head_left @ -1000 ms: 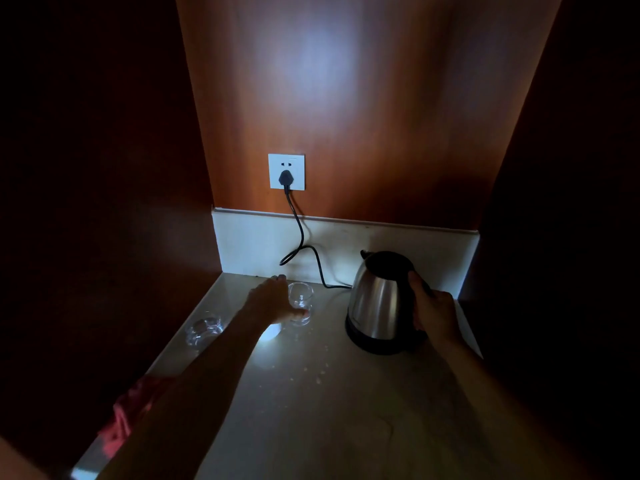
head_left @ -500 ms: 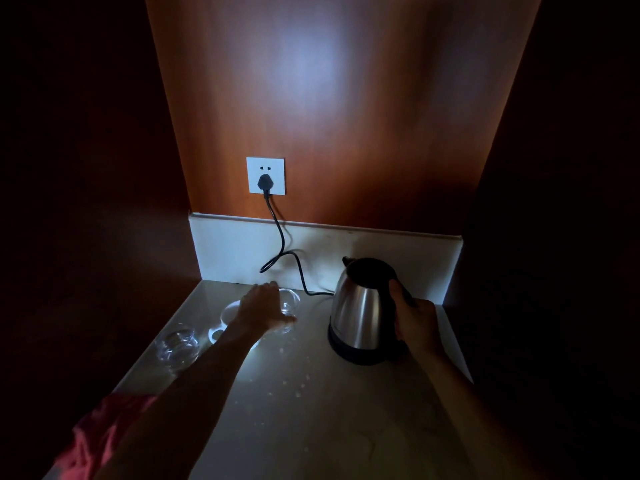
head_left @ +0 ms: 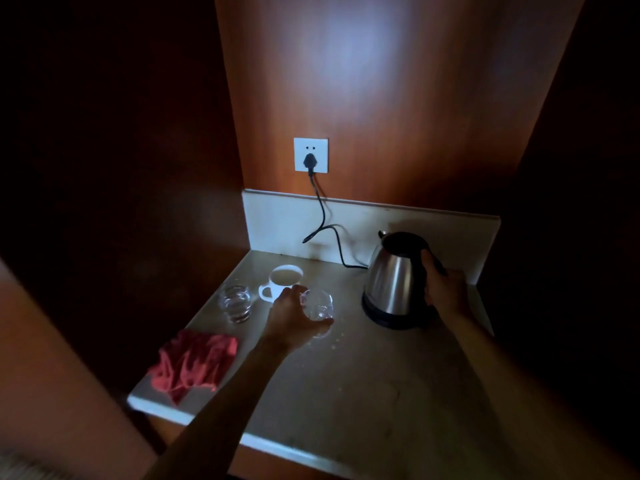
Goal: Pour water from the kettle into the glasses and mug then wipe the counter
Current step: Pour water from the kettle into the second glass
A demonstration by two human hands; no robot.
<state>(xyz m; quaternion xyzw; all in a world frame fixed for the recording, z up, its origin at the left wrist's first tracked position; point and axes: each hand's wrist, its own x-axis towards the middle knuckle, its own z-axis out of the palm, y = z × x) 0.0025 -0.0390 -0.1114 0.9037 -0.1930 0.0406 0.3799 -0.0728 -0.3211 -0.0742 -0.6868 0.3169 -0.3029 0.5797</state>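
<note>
Since the earlier frame our left hand [head_left: 294, 320] has drawn the glass [head_left: 317, 306] nearer along the counter [head_left: 381, 393], uncovering the mug behind it, and our view has dropped to take in the whole cloth. We count one red cloth [head_left: 194, 363], crumpled at the counter's near left edge. Beyond it stand two glasses: our left hand is curled around the right one, fingers wrapped on its left side, arm stretched forward from the near edge. The other glass [head_left: 236, 303] stands free to the left, apart from the hand. One white mug [head_left: 282, 281] sits just behind, between the two glasses. One steel kettle [head_left: 394, 282] stands upright on its base at the right; our right hand [head_left: 445, 292] is closed around its black handle. One cord [head_left: 323, 220] runs to one wall socket [head_left: 311, 155].
</note>
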